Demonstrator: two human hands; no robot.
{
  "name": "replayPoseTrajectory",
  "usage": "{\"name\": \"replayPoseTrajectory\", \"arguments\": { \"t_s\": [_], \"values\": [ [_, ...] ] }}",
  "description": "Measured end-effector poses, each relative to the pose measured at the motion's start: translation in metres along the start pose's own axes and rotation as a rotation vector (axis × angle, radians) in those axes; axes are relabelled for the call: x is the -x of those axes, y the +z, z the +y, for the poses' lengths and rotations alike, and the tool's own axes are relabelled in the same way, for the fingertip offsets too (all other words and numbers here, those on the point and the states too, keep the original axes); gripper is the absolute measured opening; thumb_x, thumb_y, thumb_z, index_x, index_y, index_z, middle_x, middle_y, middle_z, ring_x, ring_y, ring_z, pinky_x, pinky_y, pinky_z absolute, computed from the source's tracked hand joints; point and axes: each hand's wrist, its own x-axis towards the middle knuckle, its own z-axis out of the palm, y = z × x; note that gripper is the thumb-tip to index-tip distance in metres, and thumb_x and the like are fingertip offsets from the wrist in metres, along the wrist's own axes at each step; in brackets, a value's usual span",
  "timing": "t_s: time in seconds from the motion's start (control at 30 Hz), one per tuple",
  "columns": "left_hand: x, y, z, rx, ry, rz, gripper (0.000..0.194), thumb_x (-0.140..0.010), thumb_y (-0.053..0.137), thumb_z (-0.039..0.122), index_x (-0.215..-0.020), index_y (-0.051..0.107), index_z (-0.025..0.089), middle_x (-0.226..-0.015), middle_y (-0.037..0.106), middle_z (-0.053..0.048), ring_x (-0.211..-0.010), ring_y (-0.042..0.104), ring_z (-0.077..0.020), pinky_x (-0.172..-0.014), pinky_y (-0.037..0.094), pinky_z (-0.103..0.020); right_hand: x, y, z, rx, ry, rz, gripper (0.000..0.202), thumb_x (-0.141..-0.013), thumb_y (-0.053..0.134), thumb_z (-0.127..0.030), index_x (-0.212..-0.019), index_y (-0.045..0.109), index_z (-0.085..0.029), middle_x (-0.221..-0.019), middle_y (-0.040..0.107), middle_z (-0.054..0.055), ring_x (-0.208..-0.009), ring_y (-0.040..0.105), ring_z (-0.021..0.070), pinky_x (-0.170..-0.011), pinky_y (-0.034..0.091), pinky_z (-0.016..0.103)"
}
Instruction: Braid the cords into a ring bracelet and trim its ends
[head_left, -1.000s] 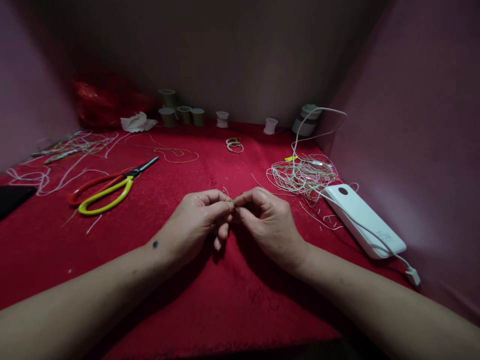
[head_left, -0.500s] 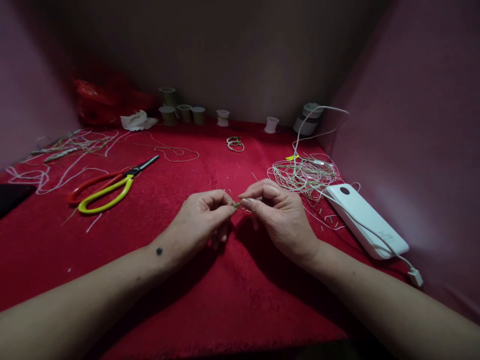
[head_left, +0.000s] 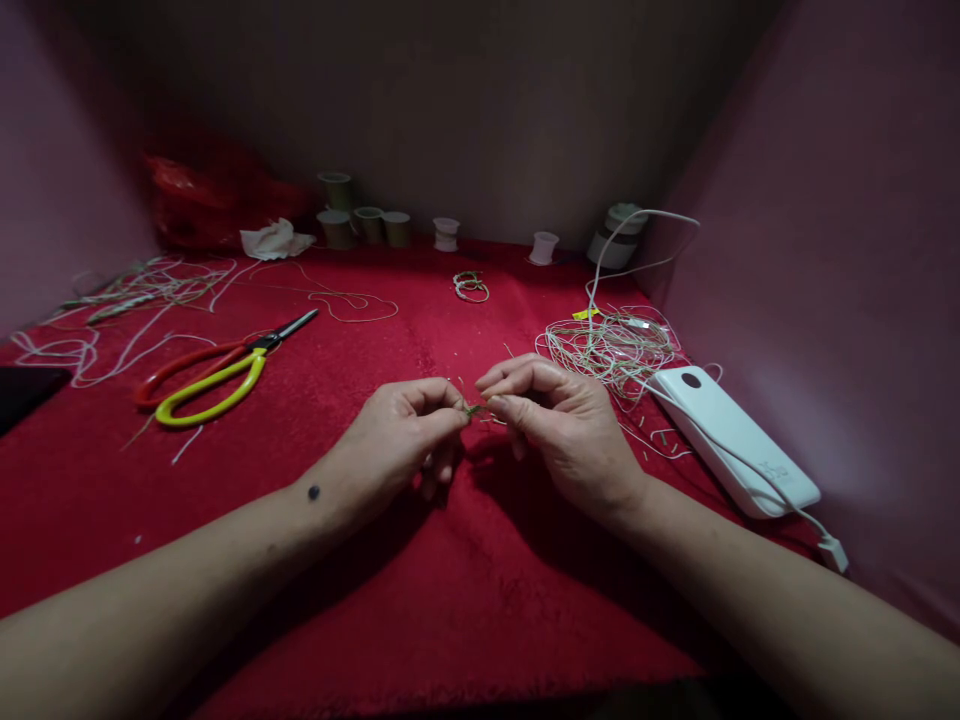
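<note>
Between my two hands is a small piece of green knotted cord [head_left: 473, 409], with thin loose ends sticking out. My left hand [head_left: 405, 430] pinches it between thumb and forefinger, the other fingers curled below. From the right, my right hand [head_left: 559, 420] has thumb and forefinger closed at the cord's other side; its exact grip is too small to make out fully. Beyond the hands lies a finished-looking cord ring [head_left: 471, 287] on the red cloth [head_left: 420, 620].
Scissors [head_left: 225, 375] with red and yellow handles lie left, near tangled cords [head_left: 165, 285]. At right are a cord heap [head_left: 607, 345] and a white power bank [head_left: 735, 440] with a cable. Thread spools [head_left: 445, 236], a red plastic bag [head_left: 202, 200] and crumpled tissue [head_left: 276, 240] stand behind.
My right hand has shifted slightly to the right, its forefinger lifted a little from the thumb. My left hand keeps its pinch on the green cord almost in place.
</note>
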Motion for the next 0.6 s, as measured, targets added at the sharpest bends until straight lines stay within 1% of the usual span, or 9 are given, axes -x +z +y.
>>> {"name": "replayPoseTrajectory", "arguments": {
  "t_s": [0.1,0.2,0.3,0.4,0.5,0.6],
  "values": [
    [0.001,0.000,0.002,-0.021,0.001,-0.005,0.012,-0.078,0.055,0.022,-0.066,0.056,0.018,-0.038,0.053,0.005,-0.030,0.045,-0.0092,-0.032,0.035,-0.017,-0.001,0.000,-0.001,-0.069,0.083,-0.025,0.006,-0.077,0.067,-0.021,-0.075,0.064,-0.016,-0.071,0.065,-0.001,-0.041,0.048,0.0048,-0.036,0.039,0.019],
    [0.002,0.001,0.004,-0.052,0.007,-0.004,0.015,-0.080,0.055,0.024,-0.066,0.054,0.018,-0.038,0.053,0.005,-0.031,0.046,-0.0091,-0.033,0.035,-0.017,-0.003,0.000,0.000,-0.113,0.202,-0.040,0.011,-0.079,0.066,-0.027,-0.078,0.061,-0.017,-0.053,0.059,-0.005,-0.035,0.047,0.0065,-0.032,0.036,0.018],
    [0.003,0.002,0.004,-0.104,0.007,0.004,0.017,-0.081,0.054,0.025,-0.065,0.053,0.018,-0.037,0.051,0.005,-0.032,0.045,-0.0089,-0.035,0.035,-0.017,-0.007,-0.002,0.002,-0.105,0.290,-0.070,0.014,-0.079,0.066,-0.028,-0.077,0.057,-0.017,-0.048,0.056,-0.006,-0.033,0.048,0.0069,-0.032,0.037,0.017],
    [0.002,0.003,0.003,-0.180,0.007,-0.008,0.015,-0.080,0.053,0.024,-0.067,0.055,0.017,-0.039,0.052,0.005,-0.032,0.044,-0.0082,-0.034,0.033,-0.017,-0.011,-0.003,0.002,-0.063,0.349,-0.105,0.010,-0.079,0.064,-0.025,-0.081,0.059,-0.017,-0.049,0.057,-0.006,-0.033,0.048,0.0070,-0.033,0.040,0.018],
    [0.002,0.004,0.001,-0.244,0.008,-0.020,0.012,-0.080,0.052,0.023,-0.071,0.057,0.017,-0.041,0.051,0.006,-0.032,0.043,-0.0081,-0.033,0.033,-0.017,-0.012,-0.001,0.001,0.053,0.349,-0.147,0.012,-0.077,0.065,-0.023,-0.086,0.063,-0.015,-0.049,0.056,-0.007,-0.032,0.047,0.0066,-0.032,0.036,0.017],
    [0.002,0.005,0.000,-0.270,0.002,-0.024,0.014,-0.080,0.052,0.025,-0.069,0.056,0.018,-0.040,0.048,0.007,-0.031,0.042,-0.0080,-0.032,0.032,-0.017,-0.011,0.001,0.002,0.206,0.232,-0.129,0.006,-0.077,0.064,-0.020,-0.077,0.065,-0.014,-0.052,0.056,-0.006,-0.035,0.044,0.0038,-0.034,0.032,0.016]
  ]
}}
